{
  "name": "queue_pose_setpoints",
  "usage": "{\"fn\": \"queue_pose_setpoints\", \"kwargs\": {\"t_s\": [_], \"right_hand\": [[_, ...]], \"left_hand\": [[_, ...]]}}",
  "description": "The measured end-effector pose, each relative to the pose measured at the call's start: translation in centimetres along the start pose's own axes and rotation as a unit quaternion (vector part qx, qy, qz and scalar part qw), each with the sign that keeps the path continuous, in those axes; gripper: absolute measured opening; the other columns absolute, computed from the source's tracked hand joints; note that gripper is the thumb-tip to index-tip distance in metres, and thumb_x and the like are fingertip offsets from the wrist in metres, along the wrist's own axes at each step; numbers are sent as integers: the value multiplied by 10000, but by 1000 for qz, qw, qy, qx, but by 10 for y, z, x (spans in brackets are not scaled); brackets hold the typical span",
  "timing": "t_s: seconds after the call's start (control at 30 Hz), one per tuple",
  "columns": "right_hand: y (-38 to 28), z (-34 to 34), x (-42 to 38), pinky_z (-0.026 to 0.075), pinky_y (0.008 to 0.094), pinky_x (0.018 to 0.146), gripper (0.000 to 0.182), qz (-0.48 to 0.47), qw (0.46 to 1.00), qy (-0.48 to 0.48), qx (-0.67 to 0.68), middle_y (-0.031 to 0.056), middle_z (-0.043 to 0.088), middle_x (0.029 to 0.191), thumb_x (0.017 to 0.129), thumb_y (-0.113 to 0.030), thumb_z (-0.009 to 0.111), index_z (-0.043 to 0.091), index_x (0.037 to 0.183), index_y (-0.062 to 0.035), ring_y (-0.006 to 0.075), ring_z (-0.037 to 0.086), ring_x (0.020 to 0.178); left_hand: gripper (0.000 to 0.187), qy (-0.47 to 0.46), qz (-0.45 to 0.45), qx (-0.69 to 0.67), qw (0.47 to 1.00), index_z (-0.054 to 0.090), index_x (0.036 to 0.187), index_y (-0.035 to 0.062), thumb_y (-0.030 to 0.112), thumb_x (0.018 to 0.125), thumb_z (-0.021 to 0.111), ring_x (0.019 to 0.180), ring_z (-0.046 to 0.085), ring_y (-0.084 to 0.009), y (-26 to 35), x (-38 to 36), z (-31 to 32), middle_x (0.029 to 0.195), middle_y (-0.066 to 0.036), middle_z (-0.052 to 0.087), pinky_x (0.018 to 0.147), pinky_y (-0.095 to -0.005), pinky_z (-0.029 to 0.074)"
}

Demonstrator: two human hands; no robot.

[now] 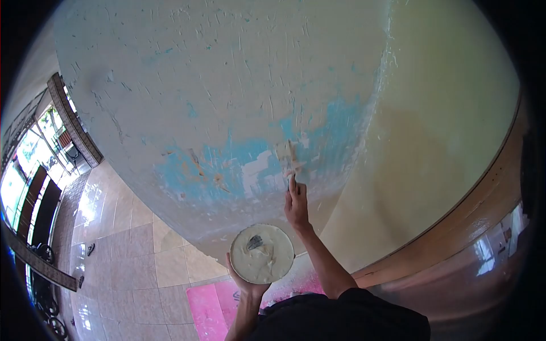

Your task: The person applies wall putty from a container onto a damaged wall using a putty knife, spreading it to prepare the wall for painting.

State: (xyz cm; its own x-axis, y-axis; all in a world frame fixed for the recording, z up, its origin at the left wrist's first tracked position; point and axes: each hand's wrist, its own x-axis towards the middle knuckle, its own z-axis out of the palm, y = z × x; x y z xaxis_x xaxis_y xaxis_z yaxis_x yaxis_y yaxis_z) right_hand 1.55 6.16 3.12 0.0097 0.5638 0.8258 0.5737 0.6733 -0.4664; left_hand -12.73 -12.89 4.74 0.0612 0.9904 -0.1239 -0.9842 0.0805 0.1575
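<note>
My left hand (249, 287) supports a round tub (232, 262) from beneath and at its side, fingers curled round it. Inside lies pale, creamy putty (276, 262), smeared unevenly, with a dark grey patch near the middle. My right hand (296, 208) is closed on a putty knife (286, 154), forefinger stretched along it, the blade up against the wall (227, 85). Around the blade the wall shows bare blue paint (333, 133) with white and brownish patches. Higher up, greyish filler with scratches and ridges covers it.
At right a cream wall (432, 153) meets the patched one at a corner, with a brown curved band (443, 241) along it. A pink sheet (207, 310) lies below me on the tiled floor (131, 261). Parked motorcycles (45, 304) stand at far left.
</note>
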Motion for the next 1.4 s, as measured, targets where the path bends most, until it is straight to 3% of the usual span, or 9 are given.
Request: {"fn": "queue_pose_setpoints", "kwargs": {"t_s": [0.13,0.33,0.53,0.7,0.77,1.0,1.1,1.27,1.4], "right_hand": [[-11,-14,19,433,344,749,607,-24,999,13,30,163,436,974,893,22,502,293,1458,-58,280,478,820],[-47,-18,111,455,364,750,597,-29,999,26,10,195,440,1034,903,5,519,309,1456,-79,317,503,866],[-18,-13,8,422,328,743,576,-14,999,-18,23,147,439,964,901,15,491,310,1446,-31,264,467,824],[-44,-18,68,420,343,734,565,-29,998,35,41,141,441,961,904,5,489,321,1443,-30,255,464,819],[-61,-20,96,450,367,769,593,-19,997,17,70,184,451,998,903,7,514,312,1454,-79,299,487,863],[-10,6,-8,441,372,775,587,6,999,-41,28,181,445,993,908,-15,524,317,1453,-80,300,487,871],[-15,0,12,432,362,786,588,-4,999,8,42,171,439,986,911,-22,527,312,1455,-76,298,477,863],[-60,-16,117,430,347,776,594,-22,996,74,47,159,420,985,926,-5,499,280,1471,-90,284,467,847],[-36,-5,67,434,347,769,606,8,999,42,25,157,417,984,923,6,491,269,1477,-100,276,470,839]], "left_hand": [[719,-42,-17,-31,998,427,1367,160,654,845,451,1267,390,-347,-3,-2,5,1381,-101,429,1056,-585,296],[740,-24,-10,-26,999,424,1367,156,670,835,450,1267,387,-354,-3,-1,-1,1388,-111,416,1052,-586,301],[732,1,-3,-10,1000,442,1360,173,677,830,409,1243,422,-313,-1,-9,8,1365,-77,450,1038,-530,332],[727,-20,6,-11,1000,440,1361,174,672,834,409,1242,423,-311,2,-12,16,1362,-78,452,1039,-525,332],[726,-22,10,-24,999,439,1362,174,672,834,409,1242,423,-311,1,-13,17,1362,-79,452,1040,-524,332],[738,-12,6,4,1000,440,1361,171,679,825,417,1239,425,-309,2,-15,8,1356,-78,456,1039,-518,336],[738,-15,11,5,1000,438,1361,171,678,825,418,1240,424,-309,3,-11,8,1357,-78,453,1040,-519,335],[739,-1,5,8,1000,436,1361,173,679,822,421,1240,423,-309,0,-14,11,1359,-78,449,1036,-525,335],[739,-10,10,0,1000,434,1362,173,679,825,413,1240,422,-304,2,-15,5,1360,-78,448,1032,-524,337]]}}
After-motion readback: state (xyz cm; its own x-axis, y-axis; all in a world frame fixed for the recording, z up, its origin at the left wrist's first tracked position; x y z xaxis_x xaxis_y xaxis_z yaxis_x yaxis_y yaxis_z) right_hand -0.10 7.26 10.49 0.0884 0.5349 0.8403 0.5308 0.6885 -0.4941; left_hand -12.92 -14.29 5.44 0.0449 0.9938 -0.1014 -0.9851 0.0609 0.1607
